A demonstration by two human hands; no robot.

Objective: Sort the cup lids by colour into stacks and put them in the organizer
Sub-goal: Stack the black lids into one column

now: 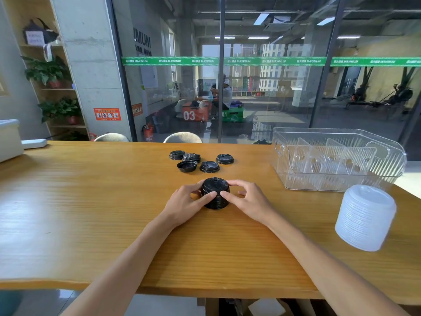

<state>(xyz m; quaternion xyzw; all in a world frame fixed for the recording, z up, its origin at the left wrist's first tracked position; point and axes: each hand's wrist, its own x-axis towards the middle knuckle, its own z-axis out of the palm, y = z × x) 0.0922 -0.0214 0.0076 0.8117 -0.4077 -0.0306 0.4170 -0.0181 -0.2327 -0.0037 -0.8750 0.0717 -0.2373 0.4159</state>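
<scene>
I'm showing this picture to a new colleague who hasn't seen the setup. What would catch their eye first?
Most likely the two hands, left hand and right hand, holding a short stack of black plastic cup lids at the middle of the wooden table. Next, the tall stack of white plastic lids at the right edge, with the clear plastic divided organizer behind it, and loose black lids further back.

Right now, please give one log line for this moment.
both hands grip black lid stack | white lid stack beside | organizer holds no lids
</scene>
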